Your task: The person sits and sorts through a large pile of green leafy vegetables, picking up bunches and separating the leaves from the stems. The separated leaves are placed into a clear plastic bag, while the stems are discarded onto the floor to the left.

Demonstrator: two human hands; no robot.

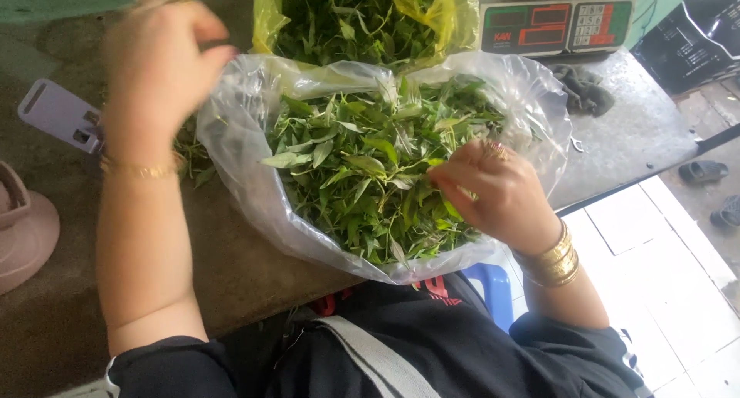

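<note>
Head view: right hand (493, 194) pinches a sprig among the green leaves (370, 174) filling the clear plastic bag (247, 174), mouth upward, long axis left to right across the table (231, 267). Left hand (158, 67) is raised beside the bag, fingers curled, apparently holding nothing. Risk: the bag overhangs the near edge below the pinch; a tug could tip it.

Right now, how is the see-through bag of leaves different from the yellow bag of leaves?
The clear plastic bag sits close to the person, wide open, so its whole heap of green leaves shows; the right hand rests in them. The yellow plastic bag stands farther back beside the weighing scale, cut off by the picture's top edge, and no hand touches it. Both hold green leafy stems.
</note>
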